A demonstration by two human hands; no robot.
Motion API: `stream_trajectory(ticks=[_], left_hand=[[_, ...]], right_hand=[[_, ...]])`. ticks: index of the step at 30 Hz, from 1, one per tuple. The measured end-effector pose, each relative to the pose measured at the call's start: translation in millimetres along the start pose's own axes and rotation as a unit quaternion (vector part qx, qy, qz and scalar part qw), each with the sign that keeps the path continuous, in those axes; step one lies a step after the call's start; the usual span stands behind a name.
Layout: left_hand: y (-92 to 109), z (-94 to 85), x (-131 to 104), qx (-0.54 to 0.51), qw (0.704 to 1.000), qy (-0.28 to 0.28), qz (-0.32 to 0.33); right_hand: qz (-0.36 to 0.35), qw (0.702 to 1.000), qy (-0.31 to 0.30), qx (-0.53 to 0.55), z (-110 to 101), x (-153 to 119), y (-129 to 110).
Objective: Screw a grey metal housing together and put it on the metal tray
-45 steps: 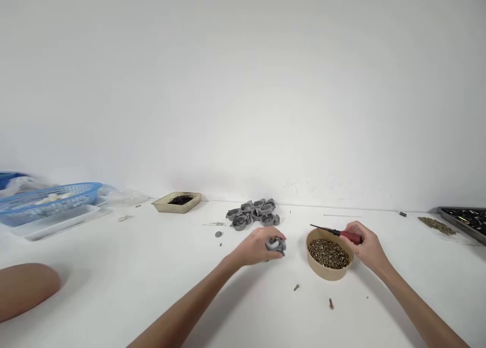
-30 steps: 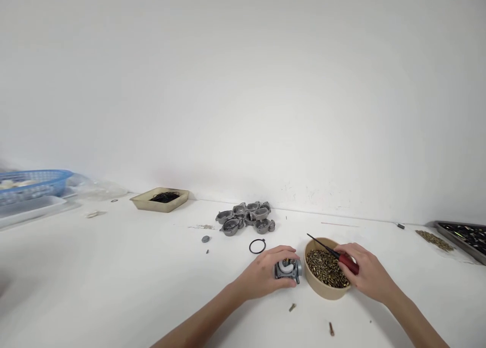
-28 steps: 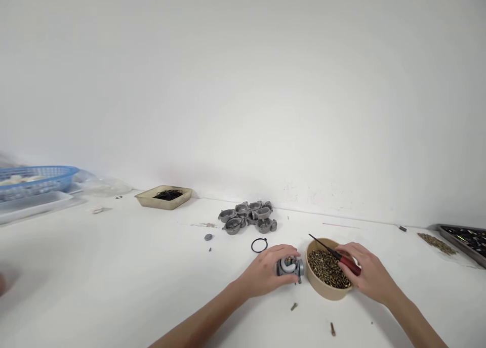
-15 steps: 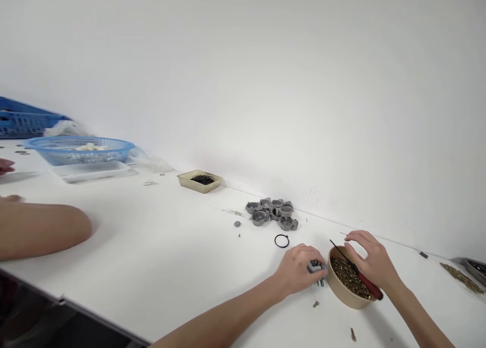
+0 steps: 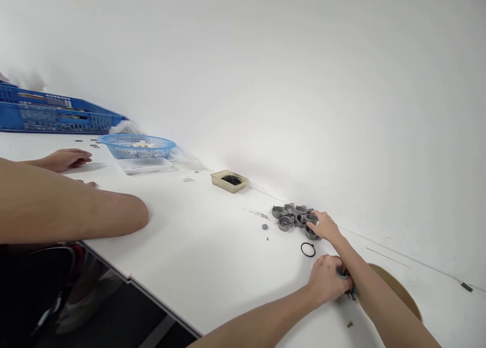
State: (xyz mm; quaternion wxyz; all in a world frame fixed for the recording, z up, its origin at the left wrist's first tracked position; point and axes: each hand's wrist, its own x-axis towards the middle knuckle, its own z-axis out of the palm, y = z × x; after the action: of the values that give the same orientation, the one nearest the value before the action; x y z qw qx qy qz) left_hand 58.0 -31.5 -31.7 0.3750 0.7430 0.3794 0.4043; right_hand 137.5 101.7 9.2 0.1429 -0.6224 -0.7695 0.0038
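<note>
The right forearm (image 5: 379, 297) hides most of the round tan bowl (image 5: 402, 292); the left hand (image 5: 326, 285) covers most of the small grey metal part (image 5: 343, 273).

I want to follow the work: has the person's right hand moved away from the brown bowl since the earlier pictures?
Yes. The right hand has left the brown bowl and reached away to the grey metal parts near the wall, touching one.

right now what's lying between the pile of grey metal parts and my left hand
In the head view, a black rubber ring lies flat on the white table between the grey parts pile and the left hand.
</note>
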Motion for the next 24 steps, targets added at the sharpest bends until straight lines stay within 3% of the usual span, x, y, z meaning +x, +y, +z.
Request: stream_trajectory(ticks=[13, 24], left_hand=[[-5.8, -4.0, 3.0, -0.089, 0.996, -0.008, 0.0], [-10.4, -4.0, 3.4, -0.068, 0.996, -0.038, 0.037]], right_hand=[[0.003, 0.997, -0.034, 0.066, 12.4, 8.8, 20.4], [0.049, 0.974, 0.06, 0.213, 5.8, 2.3, 24.1]])
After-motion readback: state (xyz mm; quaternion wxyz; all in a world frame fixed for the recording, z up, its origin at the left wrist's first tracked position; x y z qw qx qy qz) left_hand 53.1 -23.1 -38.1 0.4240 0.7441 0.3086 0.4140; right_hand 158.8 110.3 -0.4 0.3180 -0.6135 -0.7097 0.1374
